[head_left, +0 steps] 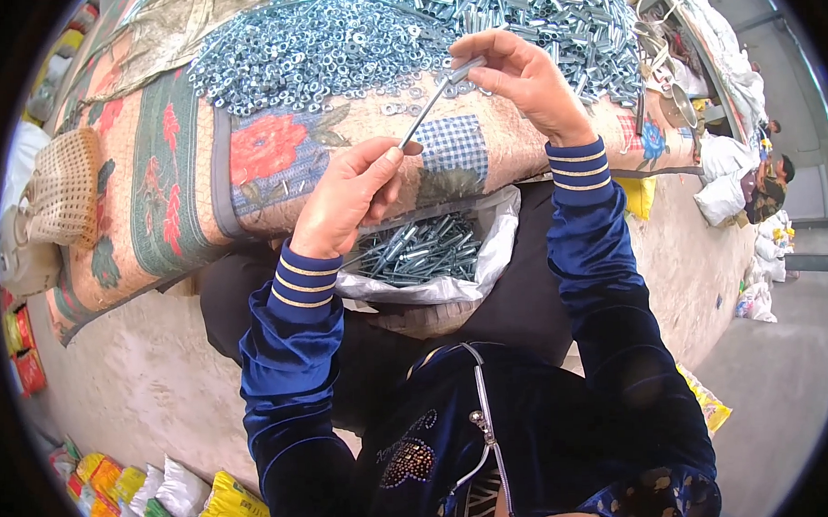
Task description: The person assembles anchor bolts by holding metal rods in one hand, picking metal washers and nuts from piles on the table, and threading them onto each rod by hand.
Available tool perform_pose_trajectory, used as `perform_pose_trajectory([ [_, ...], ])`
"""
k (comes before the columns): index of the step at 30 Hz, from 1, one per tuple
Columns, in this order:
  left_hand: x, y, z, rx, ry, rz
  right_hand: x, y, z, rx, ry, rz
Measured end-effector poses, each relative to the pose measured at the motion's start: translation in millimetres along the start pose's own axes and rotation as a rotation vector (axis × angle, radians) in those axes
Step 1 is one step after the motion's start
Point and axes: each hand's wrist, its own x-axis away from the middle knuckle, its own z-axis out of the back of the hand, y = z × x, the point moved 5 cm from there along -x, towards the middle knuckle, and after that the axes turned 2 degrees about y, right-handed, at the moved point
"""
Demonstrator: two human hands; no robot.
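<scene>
My left hand [348, 192] pinches the lower end of a long thin metal bolt [427, 113], which slants up to the right. At its upper end, the fingers of my right hand [531, 86] are closed on a short metal sleeve [467, 70]; the sleeve meets the bolt tip, and I cannot tell how far it sits over it. Beyond my hands lie a heap of small nuts and washers [306, 53] and, to its right, a heap of metal sleeves [552, 26]. Below my hands, a white sack-lined container [500, 242] holds several bolts with sleeves [423, 249].
A patterned quilted cloth [174, 167] covers the work surface. On the left stands a woven chair-like seat [65, 189]. Coloured sacks [227, 507] lie at lower left, white sacks [726, 170] at right. Another person [772, 187] is at the far right. A metal pan [679, 106] rests near the sleeves.
</scene>
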Motion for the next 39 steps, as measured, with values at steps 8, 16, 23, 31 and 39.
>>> perform_pose_trajectory([
  [8, 0.1, 0.3, 2.2, -0.001, 0.016, 0.001, -2.2, 5.8, -14.0, -0.243, 0.015, -0.108],
  [16, -0.2, -0.2, 2.5, -0.003, 0.013, -0.007, 1.4, 30.9, -4.3, -0.286, 0.130, -0.271],
  [23, 1.4, -3.5, 8.0, 0.068, 0.070, 0.028, 1.6, 27.4, 3.9, -0.462, 0.417, -0.154],
  [31, -0.2, -2.2, 11.1, 0.125, 0.118, 0.018, 2.6, 1.6, -32.1, 0.891, 0.140, 0.294],
  [39, 0.5, -2.9, 8.3, 0.051, 0.082, 0.035, -4.1, 27.7, -16.8, -0.471, 0.175, -0.153],
])
